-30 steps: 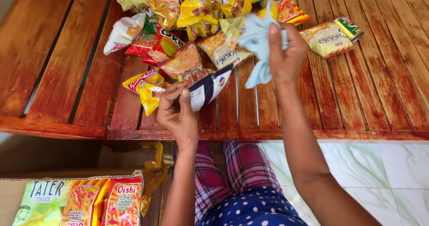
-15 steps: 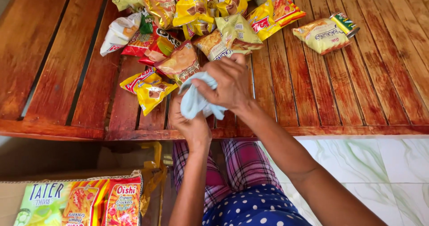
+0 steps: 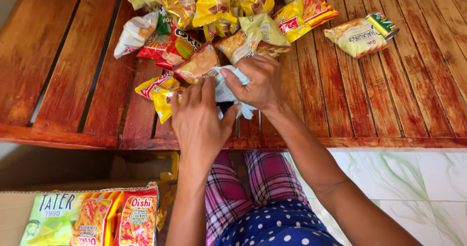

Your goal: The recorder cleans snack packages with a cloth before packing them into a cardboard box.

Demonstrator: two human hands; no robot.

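Note:
My right hand (image 3: pixel 260 83) grips a crumpled light blue cloth (image 3: pixel 224 88) and presses it down near the front of the wooden slat table (image 3: pixel 369 114). Right beside it, my left hand (image 3: pixel 197 114) lies back-up over a dark and white snack packet (image 3: pixel 220 114). The hand hides almost all of the packet, and its thumb touches the cloth. A yellow and red snack packet (image 3: pixel 158 90) lies just left of my left hand.
A pile of several colourful snack packets (image 3: pixel 219 12) covers the table's far middle. A pale packet (image 3: pixel 355 37) and a small tin can (image 3: pixel 382 25) lie at the far right. A cardboard box of snack packets (image 3: pixel 92 217) stands on the floor at lower left. White tiled floor (image 3: pixel 389 178) lies at right.
My right hand brought the blue cloth down from above the pile onto the packet held by my left hand. Both hands have shifted slightly away from the table edge.

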